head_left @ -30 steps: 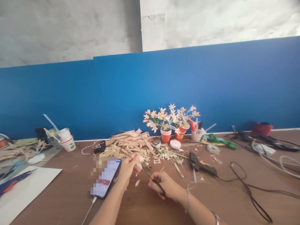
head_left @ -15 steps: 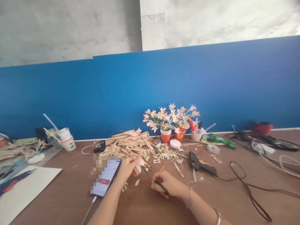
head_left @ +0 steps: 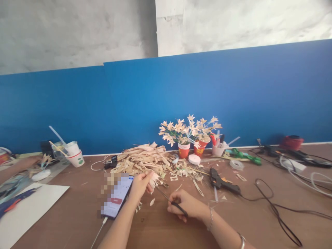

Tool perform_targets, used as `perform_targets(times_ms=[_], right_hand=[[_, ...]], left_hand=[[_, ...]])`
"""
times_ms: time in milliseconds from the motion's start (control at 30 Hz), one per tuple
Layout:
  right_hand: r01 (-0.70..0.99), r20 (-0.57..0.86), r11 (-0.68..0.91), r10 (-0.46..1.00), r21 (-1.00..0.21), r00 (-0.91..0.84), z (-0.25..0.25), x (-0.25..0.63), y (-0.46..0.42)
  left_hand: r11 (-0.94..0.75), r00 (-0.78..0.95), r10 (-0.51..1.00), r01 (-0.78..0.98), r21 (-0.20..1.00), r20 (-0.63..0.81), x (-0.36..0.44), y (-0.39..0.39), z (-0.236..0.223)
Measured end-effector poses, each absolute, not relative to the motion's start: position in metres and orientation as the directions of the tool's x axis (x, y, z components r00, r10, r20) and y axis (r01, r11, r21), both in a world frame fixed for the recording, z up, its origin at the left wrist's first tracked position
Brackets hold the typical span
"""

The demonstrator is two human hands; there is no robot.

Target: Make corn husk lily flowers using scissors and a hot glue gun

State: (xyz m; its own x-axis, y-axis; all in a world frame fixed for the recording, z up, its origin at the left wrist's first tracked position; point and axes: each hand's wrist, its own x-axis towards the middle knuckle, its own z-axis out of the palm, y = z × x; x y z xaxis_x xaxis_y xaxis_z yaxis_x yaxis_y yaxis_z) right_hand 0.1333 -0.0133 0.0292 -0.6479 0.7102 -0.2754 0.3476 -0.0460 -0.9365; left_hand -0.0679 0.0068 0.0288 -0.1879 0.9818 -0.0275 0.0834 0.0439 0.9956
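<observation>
Left hand (head_left: 141, 186) extended forward, grip pinching a pale petal-like piece (head_left: 155, 180). Right hand (head_left: 184, 204) lower, angled inward, grip wrapped around scissors (head_left: 178, 208), blades pointing ahead-left at the piece. Straight beyond right grip: two red cups (head_left: 183, 152) holding pale flowers (head_left: 178, 127). White cup (head_left: 217, 151) with pen-like items (head_left: 221, 139) beyond it, off right.
</observation>
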Motion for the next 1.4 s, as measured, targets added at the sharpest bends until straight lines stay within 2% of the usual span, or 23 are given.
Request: perform_targets(times_ms=[433,700,933,1400], right_hand=[[0.350,-0.277,-0.051,0.721,-0.935,-0.636,0.025,0.130,-0.012],[0.350,-0.242,-0.002,0.728,-0.937,-0.642,0.027,0.132,-0.010],[0.371,-0.231,0.014,0.760,-0.929,-0.608,0.025,0.130,-0.010],[0.302,-0.198,-0.012,0.780,-0.953,-0.593,0.016,0.126,-0.009]], left_hand=[[0.064,-0.213,0.976,0.102,0.993,-0.041,-0.066,0.008,0.025],[0.070,-0.211,0.976,0.105,0.992,-0.046,-0.066,0.007,0.026],[0.063,-0.262,0.964,0.055,0.997,-0.046,-0.063,0.006,0.027],[0.020,-0.373,0.927,-0.056,0.998,-0.040,-0.053,0.004,0.028]])
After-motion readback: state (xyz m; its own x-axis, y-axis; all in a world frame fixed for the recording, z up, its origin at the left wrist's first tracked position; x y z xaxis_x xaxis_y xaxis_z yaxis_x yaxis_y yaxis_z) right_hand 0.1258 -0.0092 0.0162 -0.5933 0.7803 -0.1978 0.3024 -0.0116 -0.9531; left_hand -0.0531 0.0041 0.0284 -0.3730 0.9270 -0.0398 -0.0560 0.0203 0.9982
